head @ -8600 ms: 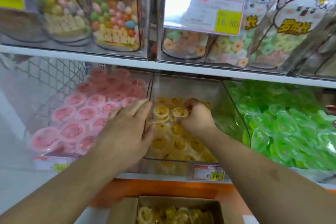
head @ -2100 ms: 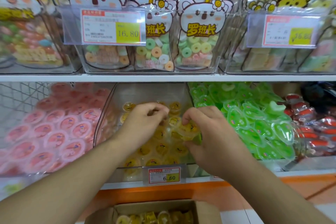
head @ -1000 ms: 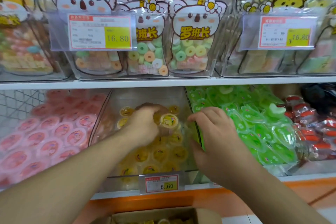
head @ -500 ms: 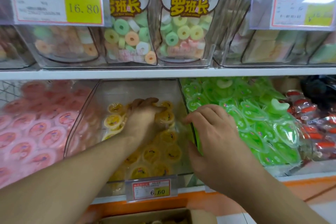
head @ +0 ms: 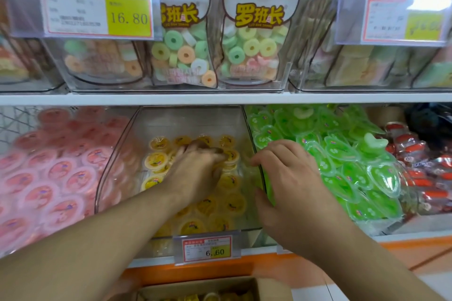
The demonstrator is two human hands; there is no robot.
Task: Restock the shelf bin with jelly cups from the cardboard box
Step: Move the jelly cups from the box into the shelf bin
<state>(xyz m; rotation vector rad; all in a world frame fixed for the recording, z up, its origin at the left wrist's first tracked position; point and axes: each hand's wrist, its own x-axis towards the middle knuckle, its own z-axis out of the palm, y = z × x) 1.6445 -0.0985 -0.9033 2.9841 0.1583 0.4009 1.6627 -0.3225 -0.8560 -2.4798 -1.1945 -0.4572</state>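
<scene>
Two hands reach in — the left hand and the right hand. Three price tags show: two on the upper shelf, one below. One cardboard box — bottom edge.

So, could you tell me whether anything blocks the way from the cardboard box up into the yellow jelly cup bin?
Nothing visible does. The cardboard box sits below the shelf, and the clear bin is open at its front above the low front wall. Only the left hand, down among the yellow jelly cups, and the right hand at the bin's right wall occupy the opening.
</scene>
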